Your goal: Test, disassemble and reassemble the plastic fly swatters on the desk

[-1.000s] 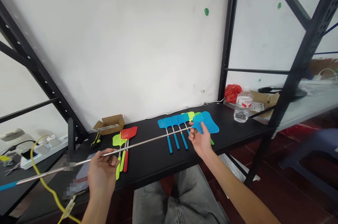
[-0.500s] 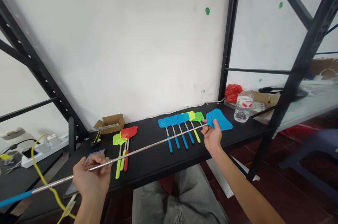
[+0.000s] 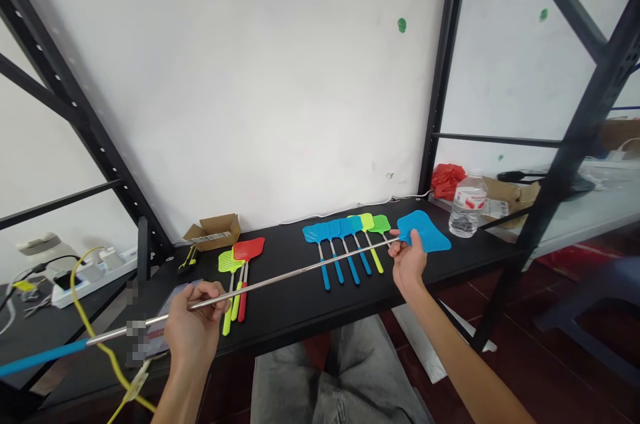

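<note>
A long blue fly swatter (image 3: 300, 271) with an extended metal rod spans the view, its blue handle at the lower left and its head at the right. My right hand (image 3: 409, 259) is closed around the neck, just below the blue head. Farther down the rod, my left hand (image 3: 195, 317) is curled around the metal with bent fingers. Behind the rod lie several blue fly swatters (image 3: 337, 229) in a row, with a yellow one (image 3: 376, 256) and a green one (image 3: 381, 223) at the right end. Near my left hand rest a red fly swatter (image 3: 249, 249) and yellow-green ones (image 3: 229, 261).
A black table (image 3: 285, 317) stands against a white wall. On it are an open cardboard box (image 3: 215, 232), a yellow-and-black cutter (image 3: 188, 260) and a water bottle (image 3: 468, 205). A yellow cable (image 3: 111, 361) hangs at the left, by a white power strip (image 3: 95, 281). Black shelf posts (image 3: 443, 71) rise on both sides.
My left hand has shifted right along the rod, toward the swatter's head. My right hand stays at the neck. The view has turned slightly.
</note>
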Action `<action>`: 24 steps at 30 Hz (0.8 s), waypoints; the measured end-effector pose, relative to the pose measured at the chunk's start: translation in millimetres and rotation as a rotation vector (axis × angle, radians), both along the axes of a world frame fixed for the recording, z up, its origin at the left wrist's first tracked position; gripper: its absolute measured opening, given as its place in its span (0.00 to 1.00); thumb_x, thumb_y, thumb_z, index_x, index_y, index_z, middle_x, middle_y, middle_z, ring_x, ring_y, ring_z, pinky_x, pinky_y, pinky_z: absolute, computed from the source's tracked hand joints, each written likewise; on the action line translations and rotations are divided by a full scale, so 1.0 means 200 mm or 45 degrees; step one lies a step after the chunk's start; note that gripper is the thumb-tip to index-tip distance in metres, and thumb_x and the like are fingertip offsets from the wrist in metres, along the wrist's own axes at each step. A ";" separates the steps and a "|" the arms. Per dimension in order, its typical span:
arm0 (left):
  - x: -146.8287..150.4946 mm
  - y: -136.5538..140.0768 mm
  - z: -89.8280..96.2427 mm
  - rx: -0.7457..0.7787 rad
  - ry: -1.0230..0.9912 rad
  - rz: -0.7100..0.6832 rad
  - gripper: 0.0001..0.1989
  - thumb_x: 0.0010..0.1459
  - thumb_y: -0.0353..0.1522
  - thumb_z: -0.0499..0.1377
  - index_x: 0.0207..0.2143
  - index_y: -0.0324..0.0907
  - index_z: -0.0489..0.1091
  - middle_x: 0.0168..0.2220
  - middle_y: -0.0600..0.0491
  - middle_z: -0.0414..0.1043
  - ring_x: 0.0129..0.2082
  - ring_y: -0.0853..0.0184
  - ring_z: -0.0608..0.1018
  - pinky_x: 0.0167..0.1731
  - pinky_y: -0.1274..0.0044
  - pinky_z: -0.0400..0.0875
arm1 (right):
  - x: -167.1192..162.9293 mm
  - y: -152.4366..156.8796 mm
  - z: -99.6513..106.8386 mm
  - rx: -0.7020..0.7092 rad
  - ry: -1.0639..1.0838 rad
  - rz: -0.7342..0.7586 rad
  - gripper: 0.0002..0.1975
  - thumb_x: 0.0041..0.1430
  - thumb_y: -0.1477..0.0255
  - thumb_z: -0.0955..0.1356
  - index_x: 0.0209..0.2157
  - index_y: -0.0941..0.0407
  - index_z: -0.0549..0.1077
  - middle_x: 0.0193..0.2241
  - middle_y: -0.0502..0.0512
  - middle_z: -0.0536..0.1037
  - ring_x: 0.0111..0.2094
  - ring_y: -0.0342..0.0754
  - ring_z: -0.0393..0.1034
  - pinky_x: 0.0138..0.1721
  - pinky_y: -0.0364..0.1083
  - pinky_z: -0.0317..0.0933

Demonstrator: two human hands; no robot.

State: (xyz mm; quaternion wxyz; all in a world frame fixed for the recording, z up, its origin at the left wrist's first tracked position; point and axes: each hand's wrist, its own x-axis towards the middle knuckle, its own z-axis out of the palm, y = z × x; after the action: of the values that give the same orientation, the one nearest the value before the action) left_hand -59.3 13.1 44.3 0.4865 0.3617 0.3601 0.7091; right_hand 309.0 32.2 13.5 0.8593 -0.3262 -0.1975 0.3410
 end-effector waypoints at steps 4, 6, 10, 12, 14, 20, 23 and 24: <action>0.13 -0.01 -0.04 -0.049 0.065 -0.105 0.18 0.55 0.40 0.51 0.19 0.40 0.69 0.15 0.53 0.63 0.14 0.69 0.64 0.15 0.78 0.56 | -0.15 -0.02 -0.02 -0.007 -0.041 0.045 0.21 0.58 0.51 0.63 0.26 0.55 0.71 0.12 0.46 0.63 0.15 0.41 0.55 0.19 0.44 0.51; 0.17 -0.02 -0.06 -0.050 0.105 -0.158 0.18 0.56 0.42 0.51 0.21 0.40 0.70 0.14 0.54 0.64 0.14 0.69 0.64 0.16 0.77 0.58 | -0.21 -0.04 -0.04 -0.012 -0.077 0.095 0.23 0.59 0.51 0.63 0.27 0.56 0.73 0.12 0.46 0.62 0.15 0.41 0.55 0.19 0.44 0.51; 0.16 -0.02 -0.07 -0.066 0.181 -0.195 0.20 0.56 0.43 0.51 0.21 0.40 0.70 0.14 0.53 0.64 0.14 0.69 0.63 0.17 0.77 0.58 | -0.23 -0.04 -0.04 -0.006 -0.131 0.126 0.23 0.59 0.51 0.63 0.26 0.56 0.75 0.12 0.47 0.63 0.16 0.41 0.55 0.19 0.44 0.50; 0.15 -0.02 -0.05 -0.083 0.211 -0.213 0.20 0.57 0.44 0.51 0.21 0.40 0.70 0.14 0.54 0.63 0.15 0.69 0.63 0.16 0.78 0.57 | -0.20 -0.04 -0.03 -0.003 -0.109 0.161 0.22 0.58 0.52 0.64 0.26 0.56 0.75 0.13 0.47 0.63 0.16 0.41 0.55 0.19 0.44 0.50; 0.13 -0.03 -0.04 -0.098 0.218 -0.211 0.21 0.57 0.45 0.52 0.21 0.40 0.70 0.14 0.54 0.62 0.15 0.70 0.63 0.15 0.78 0.56 | -0.16 -0.03 -0.01 0.018 -0.046 0.177 0.21 0.58 0.53 0.65 0.26 0.56 0.75 0.14 0.47 0.64 0.17 0.40 0.55 0.19 0.43 0.51; 0.02 -0.02 0.02 -0.037 0.044 -0.015 0.20 0.57 0.42 0.52 0.17 0.41 0.68 0.12 0.55 0.58 0.14 0.71 0.60 0.17 0.78 0.58 | 0.02 -0.03 0.03 0.001 0.152 0.131 0.22 0.58 0.54 0.65 0.25 0.58 0.74 0.16 0.48 0.64 0.17 0.39 0.54 0.20 0.43 0.52; -0.02 -0.02 0.04 0.014 0.031 0.049 0.19 0.56 0.39 0.53 0.15 0.41 0.66 0.13 0.55 0.58 0.14 0.72 0.60 0.18 0.78 0.59 | 0.05 -0.02 0.03 0.001 0.147 0.117 0.22 0.59 0.54 0.65 0.25 0.59 0.74 0.15 0.47 0.63 0.17 0.39 0.55 0.20 0.42 0.53; -0.03 -0.02 0.04 0.028 0.041 0.033 0.20 0.56 0.39 0.52 0.14 0.41 0.66 0.13 0.55 0.57 0.14 0.71 0.60 0.18 0.78 0.59 | 0.05 -0.02 0.03 0.004 0.141 0.111 0.22 0.59 0.55 0.64 0.25 0.59 0.74 0.15 0.47 0.63 0.17 0.39 0.55 0.20 0.42 0.52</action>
State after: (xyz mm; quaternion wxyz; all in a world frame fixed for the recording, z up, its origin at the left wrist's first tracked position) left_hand -64.4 9.5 52.6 0.4675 0.3736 0.3648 0.7132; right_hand 319.1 27.7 19.4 0.8537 -0.2965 -0.1643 0.3953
